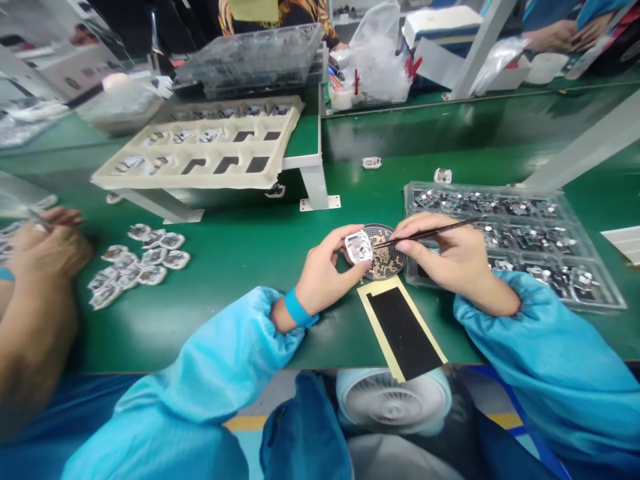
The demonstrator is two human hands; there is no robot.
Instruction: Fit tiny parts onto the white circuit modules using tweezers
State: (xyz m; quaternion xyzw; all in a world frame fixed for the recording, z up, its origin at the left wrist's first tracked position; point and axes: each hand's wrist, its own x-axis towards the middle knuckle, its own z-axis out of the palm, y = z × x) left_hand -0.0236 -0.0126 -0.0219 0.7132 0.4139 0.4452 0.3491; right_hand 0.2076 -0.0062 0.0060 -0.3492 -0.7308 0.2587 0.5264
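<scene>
My left hand (333, 270) pinches a small white plastic housing (359, 247) by its edges, its inner side facing up. Dark tweezers (435, 231) are gripped in my right hand (445, 253), their tips close to the housing's right edge; whether they hold a part is too small to tell. Just behind and below the housing lies a round dish (387, 263) of tiny loose parts. Toward me, a yellow sheet with a black adhesive pad (405, 327) reaches over the table's front edge.
A clear tray of small electronic parts (515, 240) sits at right. A cream compartment tray (200, 143) rests on a raised shelf. Several white housings (133, 267) lie at left, near a co-worker's hand (53, 243). A fan (395, 400) is below the table edge.
</scene>
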